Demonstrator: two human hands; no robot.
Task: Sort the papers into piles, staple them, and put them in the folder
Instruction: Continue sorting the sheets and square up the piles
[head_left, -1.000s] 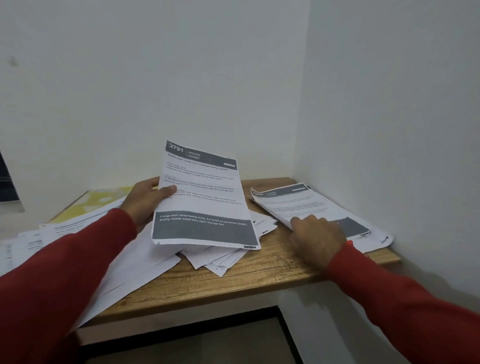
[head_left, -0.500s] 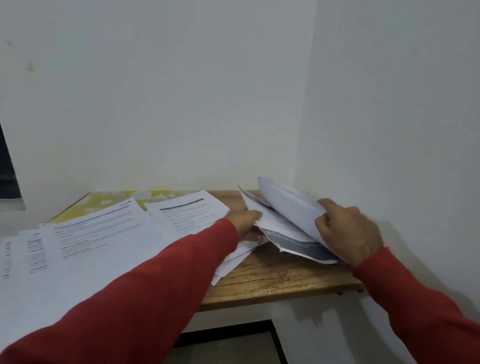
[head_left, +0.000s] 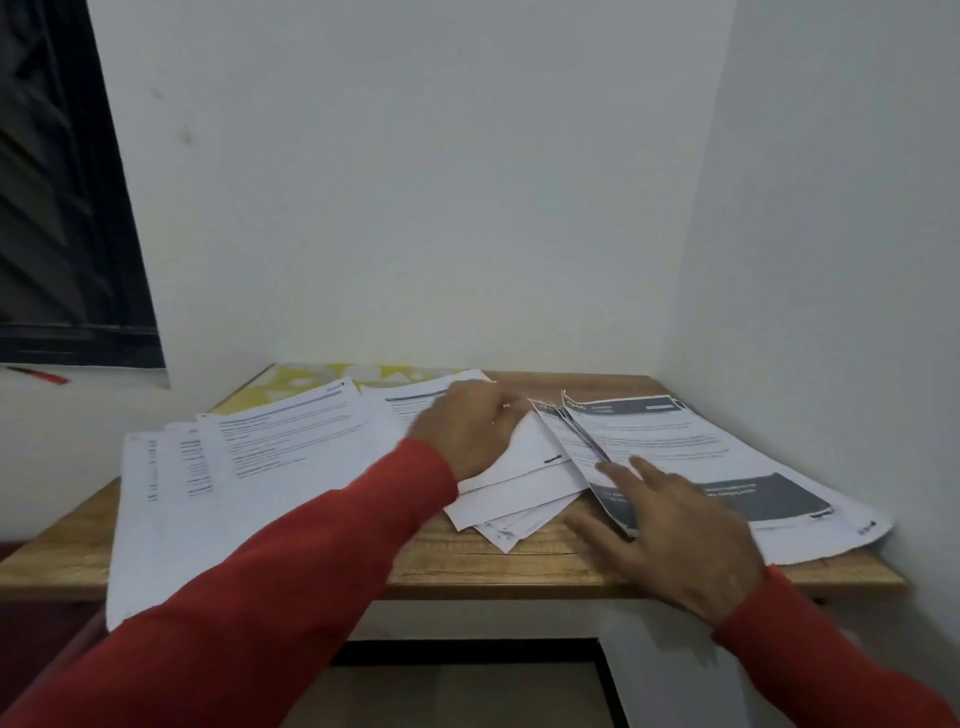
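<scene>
Bench (head_left: 519, 566) of pale wood fills the lower middle of the frame, boxed in by a white wall behind and another at right, so its open edges are the front and the left. Bare wood shows only along the front strip and the far right corner.

Papers cover most of it. A fanned pile of text sheets (head_left: 270, 441) lies at centre left and overhangs the front edge. A pile with dark banners (head_left: 691, 447) lies at right, its corner reaching past the bench edge toward the wall. Between them lie loose white sheets (head_left: 524, 493), skewed. A yellow patterned folder (head_left: 311, 376) lies at the back under the papers (whether anything is inside, I cannot tell).

The left hand (head_left: 467, 431) rests on the middle sheets with its fingers curled over their top edge. The right hand (head_left: 675, 530) lies flat, fingers spread straight on the banner pile's lower left corner.

Half a second ago the right hand held that pile's top sheets lifted; they now lie flat.
</scene>
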